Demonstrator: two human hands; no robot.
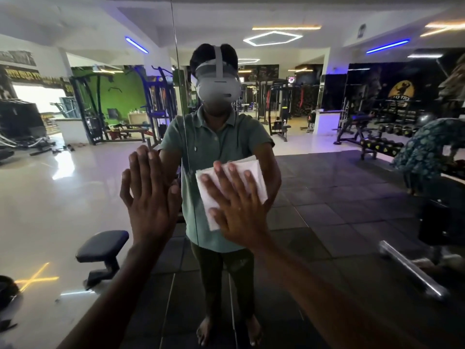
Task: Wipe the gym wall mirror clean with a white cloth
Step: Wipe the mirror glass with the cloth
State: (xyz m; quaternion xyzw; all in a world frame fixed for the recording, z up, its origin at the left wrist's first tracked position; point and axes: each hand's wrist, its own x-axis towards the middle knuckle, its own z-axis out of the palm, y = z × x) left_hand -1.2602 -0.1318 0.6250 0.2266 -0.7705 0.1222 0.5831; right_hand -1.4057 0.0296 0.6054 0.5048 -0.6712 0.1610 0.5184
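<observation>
While no writing reads clearly, right hand [236,197] presses white cloth [251,172] on mirror [327,197].

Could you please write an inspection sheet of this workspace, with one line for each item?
Surface: gym wall mirror, upright, with a vertical seam between two panels.
Job's things: white cloth, folded, flat against the mirror just right of the seam.
Clutter: nothing seen on the mirror.
Grippers: right hand presses the cloth with straight, spread fingers; left hand lies flat on the glass, left of the seam, holding nothing.
Cables: nothing seen.
Surroundings: reflected in the mirror, a padded bench, a dumbbell rack, weight machines and a second person bending over at the right.
</observation>
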